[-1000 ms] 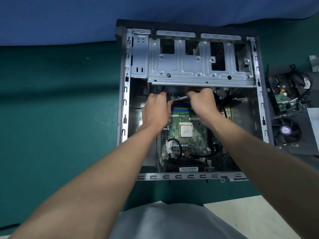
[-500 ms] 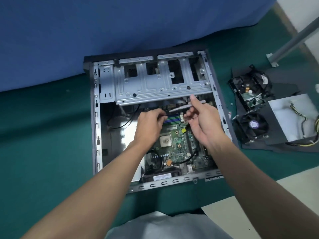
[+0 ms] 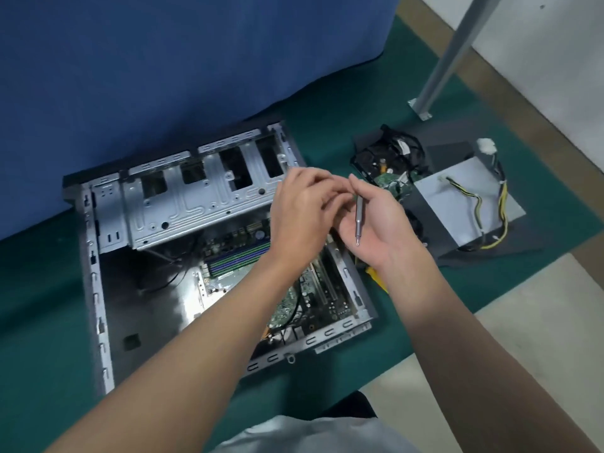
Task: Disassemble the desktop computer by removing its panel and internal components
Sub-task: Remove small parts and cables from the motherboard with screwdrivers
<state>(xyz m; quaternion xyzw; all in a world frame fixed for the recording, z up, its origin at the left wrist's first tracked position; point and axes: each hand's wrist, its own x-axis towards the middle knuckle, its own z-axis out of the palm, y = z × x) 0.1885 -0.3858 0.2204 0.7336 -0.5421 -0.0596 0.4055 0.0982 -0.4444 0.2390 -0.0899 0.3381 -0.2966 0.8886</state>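
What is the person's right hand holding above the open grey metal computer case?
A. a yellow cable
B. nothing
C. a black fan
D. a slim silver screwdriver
D: a slim silver screwdriver lies across the palm of the right hand, tip pointing down, above the open grey metal computer case.

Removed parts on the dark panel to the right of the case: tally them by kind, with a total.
Grey metal power supply box with yellow and black cables: 1
Black drive assembly with a green circuit board: 1
Black round cooling fan, mostly hidden by the right hand: 1
Total: 3
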